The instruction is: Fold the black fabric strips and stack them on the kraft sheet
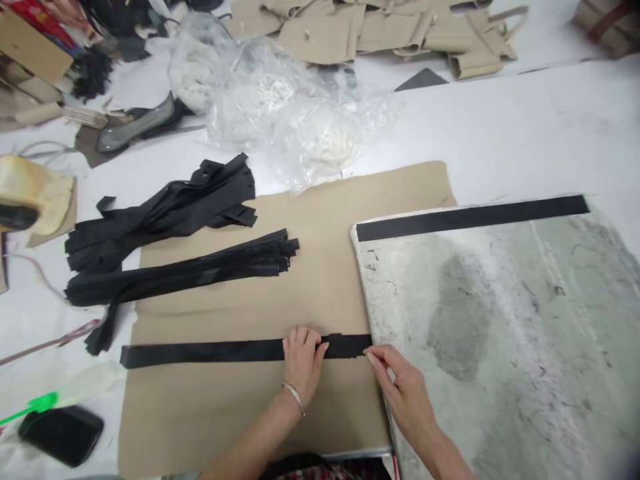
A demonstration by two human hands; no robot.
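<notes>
A stack of long black fabric strips [215, 351] lies across the tan sheet [240, 407] in front of me. My left hand [303, 360] is closed over the stack right of its middle, fingers bent and thumb at the right side. At the stack's right end, my right hand [400, 383] pinches the corner of a black strip between thumb and fingertips. Beside it, one single black strip [470, 217] lies flat along the far edge of a stained grey-green board [525, 333].
Two bundles of black strips [165, 213] lie at the left. Clear plastic bags [310, 127] sit behind, with tan cut pieces [380, 33] farther back. A phone [63, 433], a green-capped bottle [90, 387] and a yellowed container [35, 193] are at the left edge.
</notes>
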